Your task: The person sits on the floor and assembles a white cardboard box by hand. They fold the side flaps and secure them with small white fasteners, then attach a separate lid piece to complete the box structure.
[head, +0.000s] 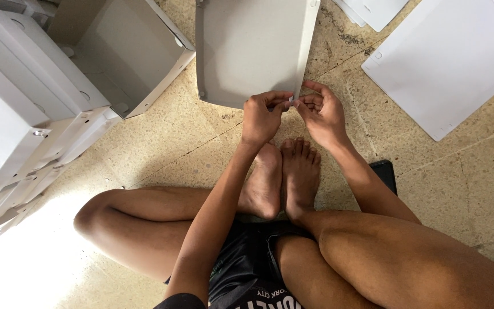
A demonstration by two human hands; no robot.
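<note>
Far left: a stack of folded white cartons (12, 114), cut off by the frame edge, with one open carton (121, 51) leaning beside it on the speckled floor (161, 143). Centre: a grey-white cardboard sheet (253, 46) lies flat on the floor, its far end out of view. The person sits cross-legged, bare feet (284, 177) together just below the sheet's near edge. The left hand (263, 117) has its grip closed, thumb and fingers pinching the sheet's near right corner. The right hand (320, 111) meets it at the same corner, fingertips curled in a closed grip on a small flap; the flap itself is mostly hidden by the fingers and hard to make out. The sheet thus extends away from both hands, up and leftward. Right: flat white cardboard blanks (447, 57) lie well apart, partly cropped.
</note>
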